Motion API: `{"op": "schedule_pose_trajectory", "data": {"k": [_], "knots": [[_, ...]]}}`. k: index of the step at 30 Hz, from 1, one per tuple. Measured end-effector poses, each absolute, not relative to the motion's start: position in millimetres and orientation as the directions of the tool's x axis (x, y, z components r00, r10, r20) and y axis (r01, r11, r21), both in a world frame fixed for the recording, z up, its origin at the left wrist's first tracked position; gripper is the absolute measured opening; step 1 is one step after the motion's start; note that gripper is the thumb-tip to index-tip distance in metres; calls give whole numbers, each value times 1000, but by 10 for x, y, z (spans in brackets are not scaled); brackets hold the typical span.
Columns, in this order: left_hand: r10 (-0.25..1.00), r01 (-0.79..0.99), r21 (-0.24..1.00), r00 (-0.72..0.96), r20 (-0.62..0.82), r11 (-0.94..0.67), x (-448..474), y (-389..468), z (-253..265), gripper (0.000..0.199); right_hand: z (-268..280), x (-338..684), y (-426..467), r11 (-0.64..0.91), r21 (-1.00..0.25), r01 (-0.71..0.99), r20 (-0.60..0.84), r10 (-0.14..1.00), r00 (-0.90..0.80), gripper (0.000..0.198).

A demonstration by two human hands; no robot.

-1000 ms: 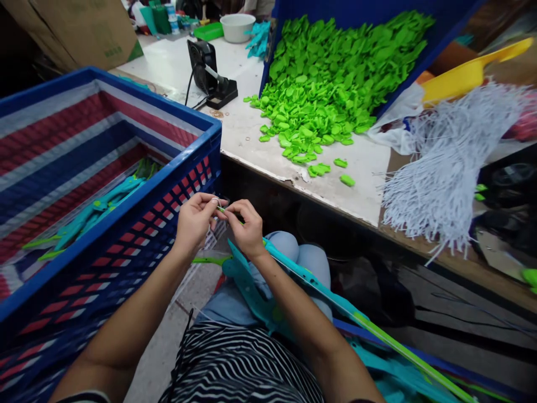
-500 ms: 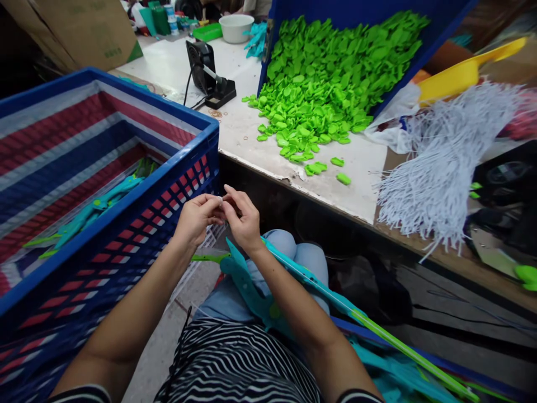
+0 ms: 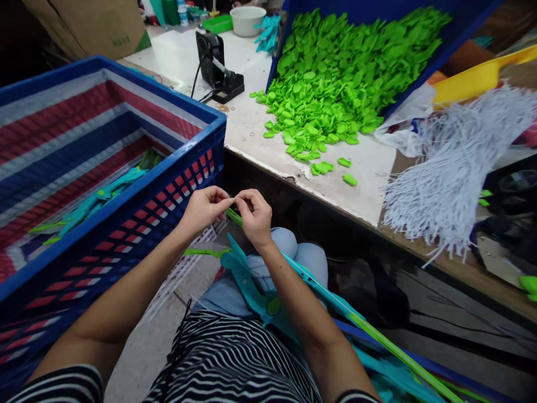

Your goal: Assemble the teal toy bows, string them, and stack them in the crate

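Both my hands meet above my lap, fingertips nearly touching. My left hand (image 3: 205, 211) is closed in a pinch of thumb and forefinger. My right hand (image 3: 255, 215) is closed too, its fingers curled against the thumb. A tiny end of white string (image 3: 234, 200) seems to show between the fingertips, mostly hidden by them. Across my lap, under my right forearm, lies a long teal plastic piece (image 3: 241, 274) with bright green ends. A thin white string runs along its length; whether it is the pinched one, I cannot tell.
At left stands a blue crate (image 3: 180, 154) with a striped lining and teal pieces (image 3: 103, 193) inside. The table (image 3: 361, 204) ahead bears a heap of green parts (image 3: 335, 84), a bundle of white strings (image 3: 444, 184), a yellow scoop (image 3: 470, 84) and a small black stand (image 3: 229, 88).
Both hands have shifted slightly to the right in view. The left fingers have drawn into a flatter pinch and the right fingers have curled in. The view has turned a little left.
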State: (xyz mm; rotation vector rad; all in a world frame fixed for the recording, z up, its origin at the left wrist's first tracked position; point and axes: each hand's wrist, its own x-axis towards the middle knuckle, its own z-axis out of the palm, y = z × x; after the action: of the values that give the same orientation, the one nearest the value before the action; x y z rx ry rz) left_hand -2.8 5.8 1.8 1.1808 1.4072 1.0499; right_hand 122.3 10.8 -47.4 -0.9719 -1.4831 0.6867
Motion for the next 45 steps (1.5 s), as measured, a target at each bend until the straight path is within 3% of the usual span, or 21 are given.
{"op": "schedule_pose_trajectory", "data": {"k": [3, 9, 18, 22, 27, 29, 31, 33, 34, 36, 39, 45], "knots": [[985, 213, 962, -25, -171, 172, -56, 42, 1, 19, -521, 1248, 61, 446, -886, 129, 450, 893, 2, 13], [943, 248, 933, 141, -301, 261, -219, -2, -91, 23, -652, 1263, -71, 497, -860, 112, 495, 867, -52, 12], [969, 477, 870, 129, -210, 125, -186, -75, -261, 19, -858, 1247, -204, 468, -850, 243, 474, 880, -37, 13], [986, 439, 894, 83, -141, 91, -158, -97, -375, 22, -942, 1231, -182, 454, -812, 368, 491, 871, 7, 15], [980, 407, 913, -177, 87, -7, -217, -519, -483, 26, -1013, 1209, -230, 474, -782, 405, 538, 841, 56, 14], [970, 396, 911, -243, -13, 112, -282, -898, -552, 30, -1029, 1170, -313, 531, -752, 391, 578, 816, 5, 16], [919, 340, 854, -150, -364, 394, -353, -1346, -677, 38, -1058, 1078, -413, 628, -691, 358, 584, 777, -237, 19], [681, 286, 650, -11, -732, 704, -418, -1760, -851, 50, -1112, 938, -498, 698, -624, 351, 468, 694, -547, 21], [567, 248, 548, -6, -823, 799, -445, -1923, -945, 54, -1146, 861, -526, 707, -591, 388, 364, 663, -655, 25], [426, 122, 418, -48, -903, 900, -482, -2118, -1111, 61, -1214, 727, -547, 679, -507, 531, 129, 669, -732, 42], [371, -73, 380, -116, -922, 922, -482, -2115, -1254, 60, -1272, 633, -514, 589, -395, 705, -119, 728, -675, 47], [372, -260, 400, -152, -916, 879, -414, -1854, -1311, 36, -1233, 700, -448, 485, -501, 717, -172, 756, -631, 45]]}}
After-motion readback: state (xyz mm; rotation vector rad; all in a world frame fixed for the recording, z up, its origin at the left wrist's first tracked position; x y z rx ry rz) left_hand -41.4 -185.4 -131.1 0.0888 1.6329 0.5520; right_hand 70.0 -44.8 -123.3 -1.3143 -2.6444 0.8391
